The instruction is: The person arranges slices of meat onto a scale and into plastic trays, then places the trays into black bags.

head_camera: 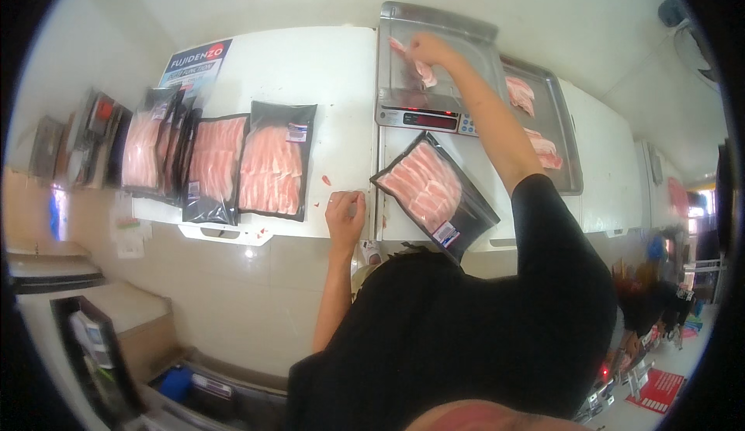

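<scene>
My right hand reaches over the metal tray on a digital scale with a lit red display. Its fingers are closed on a thin strip of raw, fatty meat, which sticks out on both sides of them. My left hand rests, fingers curled in, near the front edge of the white chest freezer top; I see nothing in it. Between my arms lies a slanted, black-backed clear pack of sliced meat with a label, its lower corner over the edge.
A second metal tray with meat portions stands right of the scale. To the left lie a labelled meat pack, another pack and a row of leaning packs. Small meat scraps dot the white top.
</scene>
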`<action>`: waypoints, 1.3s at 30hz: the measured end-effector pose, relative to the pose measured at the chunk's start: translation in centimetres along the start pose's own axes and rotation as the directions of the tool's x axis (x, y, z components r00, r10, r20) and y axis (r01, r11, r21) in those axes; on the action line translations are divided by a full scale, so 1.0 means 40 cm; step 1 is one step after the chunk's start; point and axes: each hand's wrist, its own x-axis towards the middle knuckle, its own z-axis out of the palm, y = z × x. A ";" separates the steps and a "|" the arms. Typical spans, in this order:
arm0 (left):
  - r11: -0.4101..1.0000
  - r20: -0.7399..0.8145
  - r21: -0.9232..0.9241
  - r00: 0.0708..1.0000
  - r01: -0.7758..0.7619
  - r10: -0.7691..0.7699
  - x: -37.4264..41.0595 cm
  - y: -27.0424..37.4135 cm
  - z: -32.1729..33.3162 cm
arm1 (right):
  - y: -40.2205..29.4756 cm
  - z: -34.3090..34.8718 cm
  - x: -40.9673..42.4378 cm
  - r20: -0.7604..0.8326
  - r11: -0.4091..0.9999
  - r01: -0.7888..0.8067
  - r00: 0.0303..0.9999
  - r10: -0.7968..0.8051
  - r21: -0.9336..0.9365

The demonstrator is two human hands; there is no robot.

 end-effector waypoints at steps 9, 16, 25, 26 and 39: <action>1.000 0.026 0.003 1.000 0.013 -0.013 -0.005 -0.011 0.018 | 0.133 -0.131 -0.322 -0.333 -0.144 0.332 0.943 0.022 0.932; 0.972 0.088 0.055 0.968 0.231 -0.235 0.002 0.002 0.031 | 0.177 -0.257 -0.624 -0.502 0.685 0.537 0.818 -0.279 0.493; 0.781 0.304 -0.598 0.953 0.183 0.009 0.139 0.521 0.340 | 0.208 -0.297 -0.913 -0.271 0.685 0.363 0.931 -0.243 0.632; 0.745 0.350 -0.630 0.936 0.218 0.022 0.142 0.565 0.371 | 0.217 -0.282 -0.935 -0.266 0.654 0.353 0.936 -0.232 0.669; 0.691 0.663 -0.505 0.745 0.517 -0.073 -0.033 0.731 0.510 | 0.345 -0.153 -1.196 -0.608 0.812 0.433 0.784 -0.125 0.391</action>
